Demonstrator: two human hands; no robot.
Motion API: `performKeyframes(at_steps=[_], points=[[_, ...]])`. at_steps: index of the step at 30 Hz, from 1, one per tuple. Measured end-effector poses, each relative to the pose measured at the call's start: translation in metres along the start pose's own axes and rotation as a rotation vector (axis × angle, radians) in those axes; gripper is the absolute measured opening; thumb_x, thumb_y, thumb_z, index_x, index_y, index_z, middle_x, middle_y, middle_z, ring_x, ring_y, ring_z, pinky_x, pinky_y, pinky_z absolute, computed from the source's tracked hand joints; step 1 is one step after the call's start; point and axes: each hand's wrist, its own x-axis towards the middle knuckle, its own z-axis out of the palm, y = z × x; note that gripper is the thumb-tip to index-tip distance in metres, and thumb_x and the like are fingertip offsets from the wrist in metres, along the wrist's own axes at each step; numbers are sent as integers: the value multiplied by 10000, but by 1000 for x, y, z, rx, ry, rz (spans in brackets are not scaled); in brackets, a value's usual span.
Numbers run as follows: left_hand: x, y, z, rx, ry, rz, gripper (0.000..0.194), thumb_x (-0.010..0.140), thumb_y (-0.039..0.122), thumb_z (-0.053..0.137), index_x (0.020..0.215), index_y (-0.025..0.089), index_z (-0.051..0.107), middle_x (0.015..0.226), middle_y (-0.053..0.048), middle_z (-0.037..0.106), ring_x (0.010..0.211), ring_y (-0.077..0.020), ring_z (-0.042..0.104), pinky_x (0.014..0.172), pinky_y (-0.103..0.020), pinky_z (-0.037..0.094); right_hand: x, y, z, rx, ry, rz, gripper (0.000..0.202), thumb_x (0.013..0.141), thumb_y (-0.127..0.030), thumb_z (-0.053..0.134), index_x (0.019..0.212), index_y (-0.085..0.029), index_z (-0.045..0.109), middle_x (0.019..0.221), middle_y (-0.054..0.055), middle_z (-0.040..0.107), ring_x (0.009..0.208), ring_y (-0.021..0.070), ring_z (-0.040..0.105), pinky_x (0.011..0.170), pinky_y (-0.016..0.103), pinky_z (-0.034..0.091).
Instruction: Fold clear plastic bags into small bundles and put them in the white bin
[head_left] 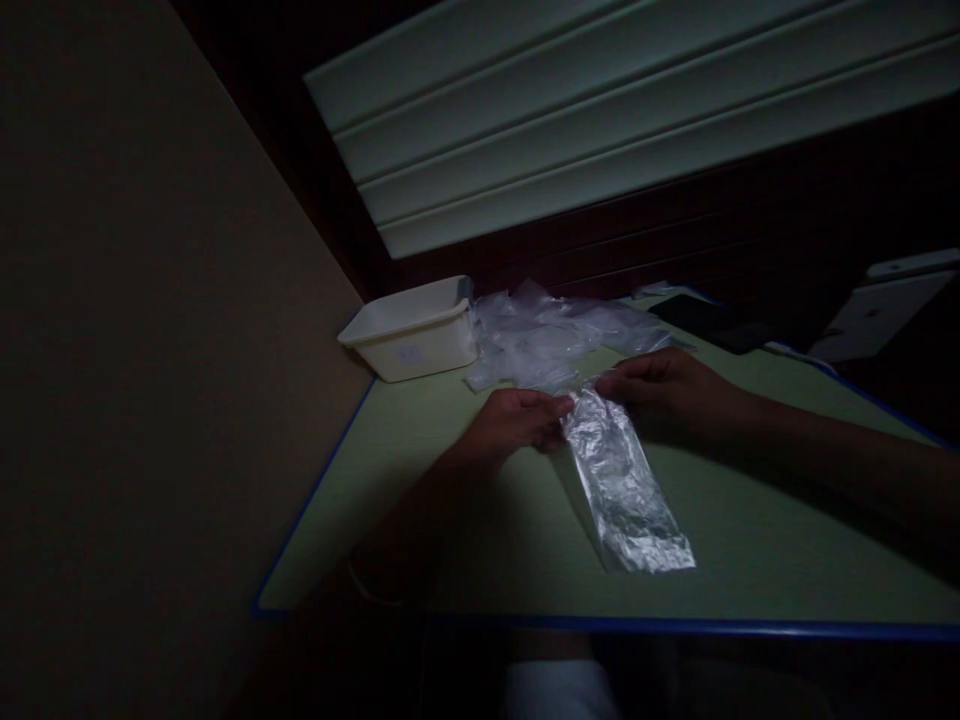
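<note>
A long, crinkled clear plastic bag (pixel 624 485) hangs between my hands over the light green table, its lower end towards the front edge. At its upper left corner, my left hand (pixel 517 425) pinches the plastic between thumb and fingers. My right hand (pixel 660 385) grips the upper right corner the same way. Just beyond my hands lies a loose heap of clear plastic bags (pixel 547 325). In the dim light, I cannot make out anything inside the held bag.
An off-white plastic bin (pixel 420 335) with a small label stands at the back left, against the heap. A dark flat object (pixel 709 322) lies at the back right, near a white socket strip (pixel 862 315). Blue edging (pixel 720 628) borders the table (pixel 450 560).
</note>
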Motion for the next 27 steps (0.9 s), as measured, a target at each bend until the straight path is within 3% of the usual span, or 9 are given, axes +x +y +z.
performKeyframes(at_steps=[3,9,16,27], points=[[-1,0,-1,-39,-42,-57,377,671,440,786,819,101,714,713,-88,681,615,-127,629,612,-265,497,3,2,-5,22,90,-3,295,735,-474,730,750,-182,698,720,41,670,658,155,590,637,309,477],[2,-7,0,-40,-48,-64,355,642,389,818,815,94,722,734,-91,696,611,-131,635,621,-279,514,6,2,-7,-48,141,-56,359,716,-509,730,799,-160,716,764,55,682,691,171,587,677,331,483],[2,-6,0,-38,-16,-57,329,636,354,826,802,91,719,764,-84,702,628,-123,637,635,-277,516,4,2,-3,137,42,47,272,725,-454,746,725,-188,691,743,49,691,657,163,614,670,331,500],[1,-5,3,-62,-21,-63,328,652,328,819,843,84,713,806,-92,705,653,-132,646,649,-284,519,7,9,-6,107,49,34,246,757,-454,724,713,-212,711,711,38,689,630,163,607,644,342,491]])
